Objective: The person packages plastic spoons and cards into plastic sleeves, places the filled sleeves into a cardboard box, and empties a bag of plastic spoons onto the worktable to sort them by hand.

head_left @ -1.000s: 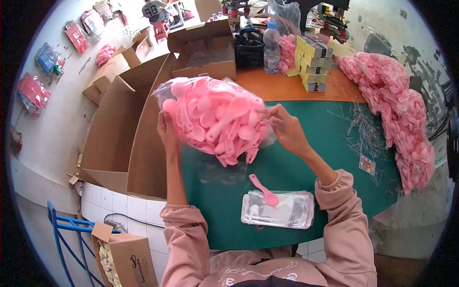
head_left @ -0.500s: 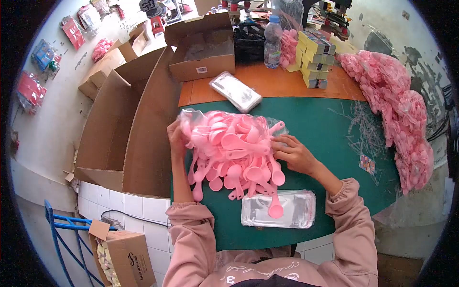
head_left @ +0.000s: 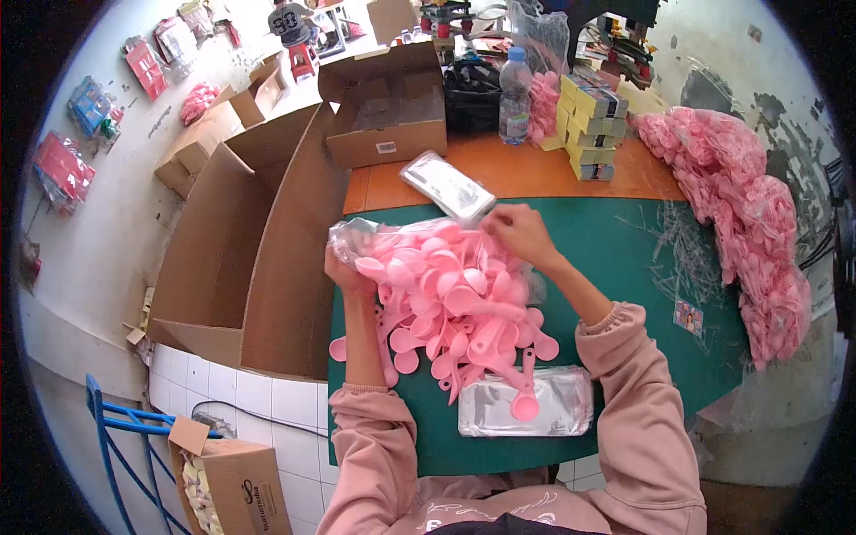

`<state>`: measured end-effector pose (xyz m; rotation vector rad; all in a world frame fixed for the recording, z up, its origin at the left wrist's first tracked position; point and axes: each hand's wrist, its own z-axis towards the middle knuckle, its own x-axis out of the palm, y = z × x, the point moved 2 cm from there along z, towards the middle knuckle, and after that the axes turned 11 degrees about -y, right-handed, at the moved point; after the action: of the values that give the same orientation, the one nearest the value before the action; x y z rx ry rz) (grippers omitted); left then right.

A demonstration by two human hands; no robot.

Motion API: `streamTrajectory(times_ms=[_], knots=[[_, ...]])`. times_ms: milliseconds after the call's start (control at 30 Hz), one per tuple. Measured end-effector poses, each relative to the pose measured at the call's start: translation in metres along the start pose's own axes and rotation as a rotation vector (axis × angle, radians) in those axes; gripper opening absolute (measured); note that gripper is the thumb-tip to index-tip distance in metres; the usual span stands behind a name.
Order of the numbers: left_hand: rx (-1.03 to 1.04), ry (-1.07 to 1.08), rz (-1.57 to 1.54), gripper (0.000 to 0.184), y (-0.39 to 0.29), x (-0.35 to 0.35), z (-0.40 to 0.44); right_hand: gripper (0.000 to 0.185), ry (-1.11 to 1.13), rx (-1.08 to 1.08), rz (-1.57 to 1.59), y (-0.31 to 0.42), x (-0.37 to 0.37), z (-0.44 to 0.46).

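Observation:
A heap of pink plastic measuring spoons point(head_left: 464, 308) spills from a clear plastic bag point(head_left: 354, 234) onto the green table mat. At the bag's left side my left hand point(head_left: 349, 272) is closed on the film, its fingers partly behind it. My right hand point(head_left: 522, 234) pinches the bag's upper right edge, above the heap. Closer to me, one pink spoon point(head_left: 525, 406) lies over a stack of clear plastic sleeves point(head_left: 566, 401). A second stack of clear sleeves point(head_left: 448, 185) lies beyond the bag.
Large open cardboard boxes point(head_left: 290, 241) stand on the left. Bags of pink spoons point(head_left: 771, 232) line the right edge. At the back are a water bottle point(head_left: 514, 98) and stacked yellow-edged cards point(head_left: 588, 134). Clear plastic strands point(head_left: 682, 250) lie on the right. A person point(head_left: 290, 22) sits far back.
My right hand has moved up and left along the bag's edge. More spoons have slid out toward me, spreading the heap. My left hand still holds the left side.

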<state>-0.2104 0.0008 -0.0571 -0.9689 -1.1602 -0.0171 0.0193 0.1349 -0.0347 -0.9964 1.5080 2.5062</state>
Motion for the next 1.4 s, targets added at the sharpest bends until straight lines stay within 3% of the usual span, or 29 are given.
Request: streamTrajectory(times_ms=[67, 100, 333, 533, 633, 733, 800, 833, 900, 933, 1000, 1033, 1100, 1133, 1200, 1233, 1300, 1367, 1400], knots=[[0.013, 0.425, -0.327, 0.031, 0.004, 0.004, 0.008, 0.019, -0.119, -0.016, 0.176, 0.012, -0.011, 0.003], [0.023, 0.475, -0.322, 0.031, 0.005, 0.005, 0.011, 0.016, -0.133, -0.058, 0.172, 0.021, -0.017, 0.003], [0.062, 0.445, -0.177, 0.033, 0.007, 0.004, 0.015, 0.017, -0.311, -0.152, 0.326, 0.06, -0.045, 0.003], [0.162, 0.515, -0.033, 0.039, -0.005, -0.012, 0.028, 0.015, -0.363, -0.342, 0.178, 0.079, -0.057, -0.005], [0.153, 0.427, -0.09, 0.039, -0.017, 0.0, 0.019, 0.013, -0.448, -0.429, 0.208, 0.09, -0.065, -0.01], [0.269, 0.546, -0.104, 0.037, -0.022, 0.002, 0.02, 0.013, -0.467, -0.46, 0.142, 0.095, -0.072, -0.016], [0.391, 0.209, 0.345, 0.024, -0.029, 0.004, 0.016, 0.014, -0.549, -0.444, 0.164, 0.091, -0.078, -0.015], [0.39, 0.211, 0.342, 0.024, -0.032, 0.009, 0.014, 0.014, -0.551, -0.445, 0.161, 0.092, -0.08, -0.015], [0.141, 0.674, -0.118, 0.031, -0.041, 0.037, -0.003, 0.014, -0.517, -0.541, 0.151, 0.101, -0.086, -0.018], [0.139, 0.674, -0.121, 0.031, -0.044, 0.043, -0.008, 0.014, -0.517, -0.541, 0.148, 0.102, -0.088, -0.018], [0.229, 0.391, 0.109, 0.024, -0.052, 0.05, -0.013, 0.015, -0.562, -0.454, 0.286, 0.102, -0.093, -0.018], [0.23, 0.394, 0.108, 0.024, -0.061, 0.053, -0.018, 0.015, -0.564, -0.456, 0.285, 0.105, -0.098, -0.02], [0.147, 0.191, 0.504, 0.031, -0.077, 0.048, -0.024, 0.022, -0.56, -0.372, 0.414, 0.11, -0.116, -0.026], [0.145, 0.204, 0.495, 0.031, -0.083, 0.041, -0.023, 0.022, -0.571, -0.377, 0.404, 0.112, -0.124, -0.029], [0.25, 0.379, 1.116, 0.029, -0.09, 0.027, -0.023, 0.022, -0.706, -0.356, 0.384, 0.111, -0.142, -0.034], [0.252, 0.388, 1.111, 0.029, -0.09, 0.021, -0.029, 0.022, -0.715, -0.359, 0.379, 0.1, -0.153, -0.035], [0.367, 0.39, 1.328, 0.028, -0.096, 0.012, -0.048, 0.025, -0.492, -0.414, 0.405, 0.047, -0.19, -0.031], [0.432, 0.418, 1.374, 0.028, -0.104, 0.009, -0.074, 0.027, -0.666, -0.181, -0.74, -0.087, -0.26, 0.008], [0.489, 0.443, 1.418, 0.028, -0.107, 0.006, -0.087, 0.024, -0.642, -0.307, 0.073, -0.061, -0.279, -0.006]])
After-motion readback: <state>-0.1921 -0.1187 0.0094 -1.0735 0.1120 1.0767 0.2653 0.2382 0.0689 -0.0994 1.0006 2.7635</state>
